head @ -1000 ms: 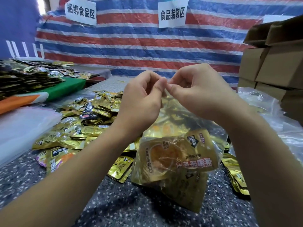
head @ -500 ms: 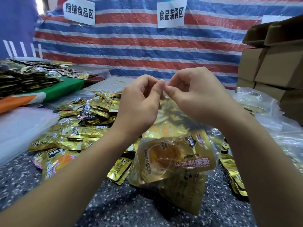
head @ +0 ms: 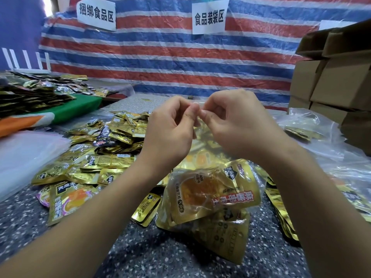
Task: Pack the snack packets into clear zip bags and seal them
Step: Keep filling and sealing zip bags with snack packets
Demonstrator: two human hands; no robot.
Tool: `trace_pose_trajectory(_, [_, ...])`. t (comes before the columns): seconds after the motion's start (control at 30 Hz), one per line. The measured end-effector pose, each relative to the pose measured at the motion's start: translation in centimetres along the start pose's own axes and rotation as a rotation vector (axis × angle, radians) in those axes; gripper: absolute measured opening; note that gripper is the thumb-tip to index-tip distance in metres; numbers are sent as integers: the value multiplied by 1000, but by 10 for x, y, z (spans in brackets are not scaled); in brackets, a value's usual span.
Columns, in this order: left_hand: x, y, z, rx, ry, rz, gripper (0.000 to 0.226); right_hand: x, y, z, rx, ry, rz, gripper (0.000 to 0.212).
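Risk: seal left partly open if the pinch slips off the zip strip, or the hanging load pulls the bag (head: 210,197) mouth apart; packets could spill onto the tabletop (head: 140,257). Left hand (head: 170,133) and right hand (head: 236,127) both pinch the bag's top edge, thumbs meeting at centre. Bag hangs directly below both hands, packets inside, bottom seemingly resting on the tabletop; loose packets (head: 90,163) lie to the left

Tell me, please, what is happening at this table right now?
A person is packing gold foil snack packets into a clear plastic zip bag. The left hand and the right hand meet above the table and pinch the bag's top edge between fingertips, apparently at the zip; whether it is sealed cannot be told. The filled bag hangs below them, its bottom on the speckled dark tabletop. A loose heap of gold foil packets lies to the left, and brown cardboard boxes are stacked at the right.
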State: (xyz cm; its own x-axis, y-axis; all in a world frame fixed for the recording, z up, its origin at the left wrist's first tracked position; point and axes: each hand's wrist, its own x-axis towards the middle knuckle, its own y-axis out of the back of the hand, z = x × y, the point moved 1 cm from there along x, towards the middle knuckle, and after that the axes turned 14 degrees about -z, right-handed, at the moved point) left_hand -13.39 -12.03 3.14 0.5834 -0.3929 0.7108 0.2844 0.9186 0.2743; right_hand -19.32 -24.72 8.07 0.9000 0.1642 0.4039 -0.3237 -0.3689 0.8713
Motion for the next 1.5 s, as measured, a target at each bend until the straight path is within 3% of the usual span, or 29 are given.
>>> trace_pose_trajectory(0.27, [-3, -4, -2, 22, 8, 57, 24, 0, -8, -2, -22, -4, 51, 15])
trace_pose_trajectory(0.63, [3, 12, 3, 40, -1, 254, 25, -3, 14, 4, 23, -43, 31, 15])
trace_pose_trajectory(0.87, [0, 17, 2, 52, 6, 262, 25, -28, 18, 33, 73, -108, 21, 25])
trace_pose_trajectory(1.1, [2, 21, -4, 47, 17, 263, 25, -43, 19, 56, 82, -142, 49, 15])
trace_pose_trajectory(1.23, [3, 21, -9, 66, 34, 284, 24, -46, 16, 67, 166, -148, 65, 21])
trace_pose_trajectory(1.37, [9, 67, -22, -53, 88, 502, 25, -66, 26, 104, 233, -277, 220, 15])
trace_pose_trajectory(1.43, [8, 78, -28, -44, 79, 493, 23, -69, 28, 111, 367, -287, 290, 10])
trace_pose_trajectory(1.5, [7, 71, -32, -24, 94, 400, 21, -62, 17, 107, 383, -262, 271, 19])
